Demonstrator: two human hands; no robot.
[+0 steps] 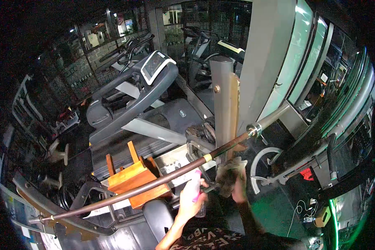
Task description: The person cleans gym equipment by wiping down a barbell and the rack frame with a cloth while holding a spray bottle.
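My left hand is closed around a white and pink bottle, held upright below the long barbell. To its right, my right hand grips a dirty greyish-brown cloth beside the base of the grey upright post. The barbell slants across the view from lower left to upper right, passing above both hands. Under the bar, left of my left hand, lies an orange-brown wooden stool with its legs pointing up.
A treadmill stands behind the bar, with another machine further back. A padded black bench is near my body. White cables and a red cloth lie on the floor at right.
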